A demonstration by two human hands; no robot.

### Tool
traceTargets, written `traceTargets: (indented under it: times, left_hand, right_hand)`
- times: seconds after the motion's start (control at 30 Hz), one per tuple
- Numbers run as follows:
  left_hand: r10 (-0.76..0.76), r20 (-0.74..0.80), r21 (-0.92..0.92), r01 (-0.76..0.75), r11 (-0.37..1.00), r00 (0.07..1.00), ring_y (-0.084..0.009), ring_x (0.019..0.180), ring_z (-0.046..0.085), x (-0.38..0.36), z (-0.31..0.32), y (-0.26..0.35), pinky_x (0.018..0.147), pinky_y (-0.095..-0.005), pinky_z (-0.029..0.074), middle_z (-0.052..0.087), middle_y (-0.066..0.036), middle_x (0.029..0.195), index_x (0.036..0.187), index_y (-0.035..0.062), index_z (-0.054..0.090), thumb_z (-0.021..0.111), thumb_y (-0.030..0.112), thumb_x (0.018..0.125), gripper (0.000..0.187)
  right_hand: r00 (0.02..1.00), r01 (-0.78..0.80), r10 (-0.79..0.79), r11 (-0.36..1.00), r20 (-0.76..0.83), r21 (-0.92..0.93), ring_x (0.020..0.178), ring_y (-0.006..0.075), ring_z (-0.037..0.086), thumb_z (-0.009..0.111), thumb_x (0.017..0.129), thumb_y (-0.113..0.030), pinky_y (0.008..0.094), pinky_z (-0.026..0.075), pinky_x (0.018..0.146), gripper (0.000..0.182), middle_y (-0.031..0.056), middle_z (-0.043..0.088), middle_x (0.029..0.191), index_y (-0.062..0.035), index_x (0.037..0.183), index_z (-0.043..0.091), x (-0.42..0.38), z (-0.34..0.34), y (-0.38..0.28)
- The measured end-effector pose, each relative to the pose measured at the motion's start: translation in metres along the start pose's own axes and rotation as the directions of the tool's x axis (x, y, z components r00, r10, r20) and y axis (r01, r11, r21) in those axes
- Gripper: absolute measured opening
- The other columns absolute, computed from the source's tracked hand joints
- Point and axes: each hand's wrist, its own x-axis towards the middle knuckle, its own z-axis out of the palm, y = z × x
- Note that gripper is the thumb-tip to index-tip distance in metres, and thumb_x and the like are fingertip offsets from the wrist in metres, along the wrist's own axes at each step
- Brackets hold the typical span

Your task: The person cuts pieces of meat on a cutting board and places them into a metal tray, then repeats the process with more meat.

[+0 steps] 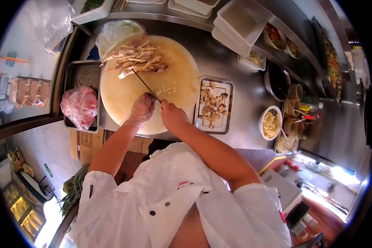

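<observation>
A large round cutting board (177, 53) bears a heap of pale chicken feet or similar strips (138, 60) at its upper left. My right hand (171, 113) is closed round the handle of a knife (146, 84), whose thin blade points up and left toward the heap. Beside the handle end, my left hand (142, 108), in a clear plastic glove, has its fingers curled on the board; what they hold, if anything, is hidden. Small pale cut pieces (168, 89) lie right of the blade. A metal tray (230, 105) right of the board holds chopped brownish pieces (212, 105).
A dark tray (82, 68) with a plastic bag of pink meat (80, 106) stands left. A clear bag (115, 35) touches the board's top. At right are a white bowl (270, 124) of yellowish paste, stacked white containers (239, 25), a dark pot (277, 80) and cups.
</observation>
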Motion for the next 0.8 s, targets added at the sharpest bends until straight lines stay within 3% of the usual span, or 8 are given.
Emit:
traceTargets:
  times: [0.17, 0.27, 0.37, 0.67, 0.8]
  left_hand:
    - [0.026, -0.083, -0.073, -0.032, 0.997, 0.996, -0.0433, 0.095, 0.068, -0.006, -0.019, 0.013, 0.08, -0.05, 0.058, 0.066, -0.017, 0.109, 0.107, 0.0064, 0.062, 0.072, -0.003, 0.084, 0.026]
    - [0.015, -0.05, -0.075, -0.019, 0.997, 0.999, -0.0441, 0.092, 0.067, -0.019, -0.034, 0.011, 0.078, -0.0521, 0.058, 0.065, -0.018, 0.109, 0.104, 0.0045, 0.062, 0.072, -0.005, 0.079, 0.029]
    - [0.122, -0.041, -0.12, -0.126, 0.985, 0.992, -0.0428, 0.094, 0.067, -0.027, -0.036, 0.005, 0.079, -0.051, 0.058, 0.065, -0.018, 0.11, 0.104, 0.0037, 0.062, 0.071, -0.007, 0.078, 0.03]
    - [0.071, 0.109, -0.049, -0.065, 0.997, 0.991, -0.0404, 0.1, 0.067, -0.011, -0.035, 0.011, 0.085, -0.0474, 0.06, 0.069, -0.015, 0.113, 0.108, 0.0005, 0.073, 0.069, -0.007, 0.078, 0.031]
    - [0.069, 0.075, -0.048, -0.065, 0.997, 0.995, -0.04, 0.1, 0.067, -0.014, -0.025, 0.003, 0.084, -0.0479, 0.06, 0.068, -0.015, 0.112, 0.11, 0.0013, 0.072, 0.07, -0.005, 0.079, 0.031]
  right_hand:
    - [0.996, 0.072, -0.07, 0.997, -0.047, 0.036, 0.093, 0.0472, 0.073, 0.056, 0.109, -0.026, 0.0573, 0.059, 0.08, 0.027, 0.025, 0.073, 0.106, -0.0057, 0.127, 0.054, -0.005, -0.02, 0.018]
    - [0.995, 0.08, -0.08, 0.997, -0.057, 0.008, 0.084, 0.0491, 0.073, 0.054, 0.111, -0.028, 0.0592, 0.06, 0.074, 0.028, 0.0242, 0.071, 0.103, -0.0069, 0.128, 0.052, -0.037, -0.031, 0.013]
    - [0.998, 0.062, -0.062, 0.998, -0.016, -0.013, 0.085, 0.049, 0.073, 0.053, 0.111, -0.028, 0.0592, 0.06, 0.074, 0.028, 0.0243, 0.071, 0.103, -0.0068, 0.129, 0.051, -0.066, -0.045, -0.004]
    - [0.995, -0.018, 0.02, 1.0, 0.102, -0.023, 0.089, 0.0489, 0.074, 0.049, 0.113, -0.027, 0.058, 0.061, 0.078, 0.025, 0.0253, 0.07, 0.107, -0.0048, 0.125, 0.048, -0.075, -0.026, -0.015]
    - [0.994, -0.018, 0.017, 1.0, 0.11, 0.015, 0.09, 0.0494, 0.074, 0.048, 0.113, -0.026, 0.0579, 0.061, 0.079, 0.026, 0.0267, 0.07, 0.109, -0.004, 0.126, 0.047, -0.069, -0.018, -0.013]
